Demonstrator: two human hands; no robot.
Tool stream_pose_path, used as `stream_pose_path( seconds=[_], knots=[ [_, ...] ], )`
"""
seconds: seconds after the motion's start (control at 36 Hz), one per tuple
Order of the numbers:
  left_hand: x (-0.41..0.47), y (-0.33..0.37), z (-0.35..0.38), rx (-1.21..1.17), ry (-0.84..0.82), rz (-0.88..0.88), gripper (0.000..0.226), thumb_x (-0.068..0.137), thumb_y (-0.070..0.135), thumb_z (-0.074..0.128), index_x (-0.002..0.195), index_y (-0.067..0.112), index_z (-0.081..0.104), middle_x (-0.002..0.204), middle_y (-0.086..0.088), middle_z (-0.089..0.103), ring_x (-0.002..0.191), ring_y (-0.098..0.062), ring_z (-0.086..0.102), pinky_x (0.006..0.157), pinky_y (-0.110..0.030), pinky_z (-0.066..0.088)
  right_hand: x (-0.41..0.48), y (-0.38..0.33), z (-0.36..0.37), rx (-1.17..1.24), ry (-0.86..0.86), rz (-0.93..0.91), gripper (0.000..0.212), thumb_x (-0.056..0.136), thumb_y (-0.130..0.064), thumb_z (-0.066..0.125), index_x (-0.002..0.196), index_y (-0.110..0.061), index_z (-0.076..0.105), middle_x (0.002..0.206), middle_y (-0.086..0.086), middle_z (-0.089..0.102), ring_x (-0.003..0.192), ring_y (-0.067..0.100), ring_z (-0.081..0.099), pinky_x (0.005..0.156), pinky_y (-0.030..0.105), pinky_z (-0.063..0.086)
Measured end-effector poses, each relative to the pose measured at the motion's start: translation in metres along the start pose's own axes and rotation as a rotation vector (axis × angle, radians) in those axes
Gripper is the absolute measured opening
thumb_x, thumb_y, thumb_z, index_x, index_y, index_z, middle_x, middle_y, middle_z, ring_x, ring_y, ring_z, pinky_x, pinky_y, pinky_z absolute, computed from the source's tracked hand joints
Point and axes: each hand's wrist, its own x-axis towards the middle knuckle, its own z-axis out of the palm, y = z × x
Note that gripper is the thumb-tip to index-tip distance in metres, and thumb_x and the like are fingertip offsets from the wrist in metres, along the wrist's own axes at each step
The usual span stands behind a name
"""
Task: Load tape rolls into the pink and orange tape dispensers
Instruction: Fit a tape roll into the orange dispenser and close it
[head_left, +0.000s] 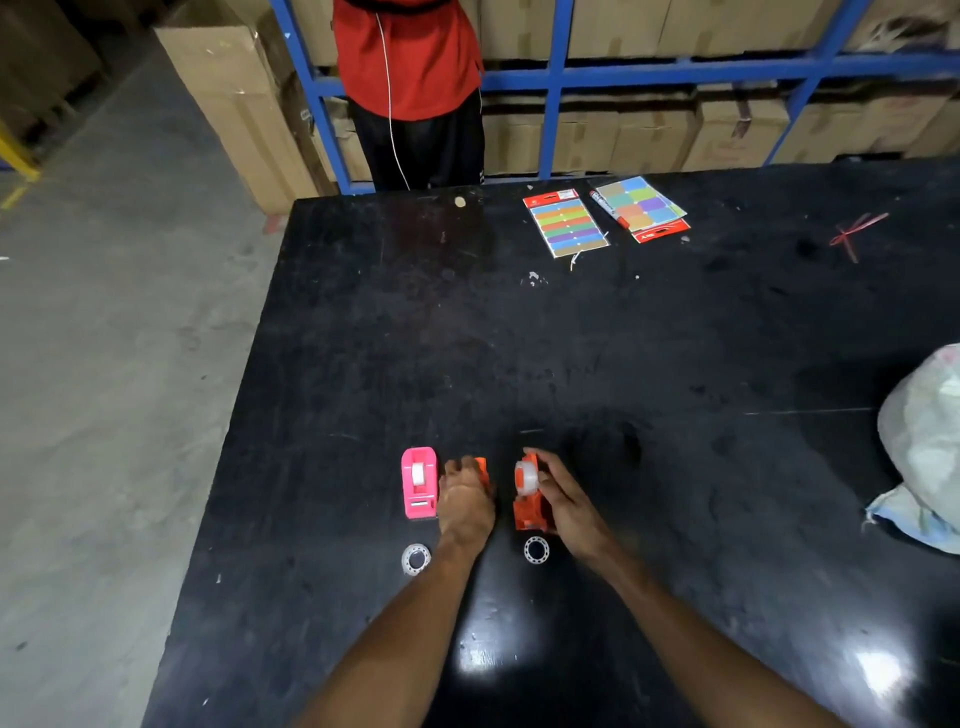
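A pink tape dispenser (418, 482) stands on the black table (571, 338) with a tape roll seated in it. My left hand (466, 501) covers an orange dispenser (481, 466), of which only a corner shows. My right hand (563, 499) grips a second orange dispenser (529, 506), tipped on its side, with a clear tape roll (524, 478) at its top end. Two loose clear tape rolls lie nearer me: one (415, 559) below the pink dispenser, the other (535, 550) below the tipped orange one.
Two packs of coloured sticky labels (567, 222) and a red marker (609, 209) lie at the table's far side. A crumpled plastic bag (924, 457) sits at the right edge. A person in a red shirt (410, 57) stands beyond the table before blue shelving with cardboard boxes.
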Motion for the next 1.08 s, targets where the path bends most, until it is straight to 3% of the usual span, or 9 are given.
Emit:
stream_pose_path(
  seconds=[0.19, 0.31, 0.36, 0.44, 0.56, 0.64, 0.72, 0.97, 1.08],
  knots=[
    [0.014, 0.006, 0.011, -0.009, -0.004, -0.062, 0.04, 0.087, 0.011, 0.055, 0.126, 0.01, 0.047, 0.121, -0.021, 0.057, 0.112, -0.037, 0.057, 0.096, -0.041, 0.048, 0.009, 0.004, -0.011, -0.055, 0.034, -0.017, 0.032, 0.107, -0.027, 0.043, 0.133, -0.041, 0.055, 0.127, -0.016, 0.064, 0.11, -0.01, 0.059, 0.111, 0.035, 0.044],
    [0.01, 0.017, -0.004, -0.517, -0.001, -0.202, 0.024, 0.079, 0.021, 0.077, 0.092, 0.016, 0.057, 0.087, -0.011, 0.07, 0.073, -0.025, 0.067, 0.066, -0.043, 0.061, 0.019, 0.013, -0.014, -0.106, 0.042, -0.024, 0.032, 0.106, -0.029, 0.044, 0.135, -0.04, 0.053, 0.128, -0.013, 0.064, 0.111, -0.009, 0.058, 0.113, 0.036, 0.042],
    [0.005, 0.023, -0.016, -0.852, -0.08, -0.299, 0.03, 0.076, 0.017, 0.083, 0.094, 0.012, 0.06, 0.078, -0.008, 0.07, 0.06, -0.014, 0.064, 0.046, -0.029, 0.057, 0.023, 0.018, -0.017, -0.099, 0.066, -0.025, 0.031, 0.103, -0.036, 0.043, 0.131, -0.046, 0.052, 0.128, -0.01, 0.063, 0.117, 0.003, 0.059, 0.112, 0.043, 0.043],
    [-0.003, 0.028, -0.034, -1.08, -0.247, -0.296, 0.04, 0.077, 0.017, 0.083, 0.11, 0.006, 0.064, 0.078, 0.0, 0.075, 0.067, -0.009, 0.068, 0.061, -0.022, 0.055, 0.023, 0.011, -0.019, -0.065, 0.07, -0.02, 0.03, 0.106, -0.036, 0.041, 0.121, -0.06, 0.052, 0.12, -0.016, 0.065, 0.11, 0.006, 0.062, 0.098, 0.039, 0.053],
    [-0.012, 0.025, -0.053, -1.159, -0.427, -0.253, 0.048, 0.075, 0.027, 0.084, 0.118, 0.016, 0.064, 0.096, -0.003, 0.079, 0.086, -0.016, 0.073, 0.093, -0.037, 0.053, 0.02, -0.007, -0.017, -0.037, 0.024, -0.025, 0.031, 0.107, -0.031, 0.04, 0.121, -0.056, 0.052, 0.119, -0.013, 0.066, 0.109, 0.011, 0.066, 0.082, 0.027, 0.058],
    [-0.019, 0.025, -0.063, -1.22, -0.503, -0.203, 0.048, 0.079, 0.022, 0.081, 0.121, 0.015, 0.061, 0.106, -0.011, 0.077, 0.096, -0.025, 0.074, 0.087, -0.038, 0.057, 0.021, -0.008, -0.015, -0.054, 0.016, -0.05, 0.029, 0.107, -0.031, 0.04, 0.126, -0.049, 0.051, 0.119, -0.014, 0.068, 0.111, 0.009, 0.066, 0.085, 0.022, 0.055],
    [-0.023, 0.027, -0.072, -1.227, -0.525, -0.189, 0.048, 0.081, 0.023, 0.079, 0.124, 0.014, 0.061, 0.109, -0.014, 0.076, 0.102, -0.027, 0.073, 0.085, -0.039, 0.058, 0.02, -0.012, -0.013, -0.082, 0.018, -0.06, 0.031, 0.106, -0.032, 0.038, 0.128, -0.051, 0.05, 0.12, -0.016, 0.068, 0.112, 0.006, 0.065, 0.1, 0.033, 0.049],
    [-0.039, 0.027, -0.088, -1.231, -0.489, -0.165, 0.04, 0.085, 0.017, 0.076, 0.123, 0.01, 0.064, 0.114, -0.017, 0.073, 0.107, -0.027, 0.071, 0.086, -0.041, 0.06, 0.009, -0.027, -0.007, -0.04, -0.032, -0.07, 0.03, 0.107, -0.032, 0.038, 0.133, -0.044, 0.048, 0.112, -0.015, 0.069, 0.102, 0.01, 0.069, 0.083, 0.032, 0.054],
    [-0.042, 0.024, -0.092, -1.233, -0.456, -0.185, 0.042, 0.083, 0.018, 0.078, 0.122, 0.01, 0.065, 0.113, -0.017, 0.074, 0.105, -0.026, 0.072, 0.083, -0.041, 0.061, 0.006, -0.03, -0.006, -0.11, -0.044, -0.095, 0.03, 0.106, -0.037, 0.037, 0.13, -0.052, 0.046, 0.123, -0.01, 0.064, 0.108, 0.014, 0.067, 0.097, 0.047, 0.055]
  ],
)
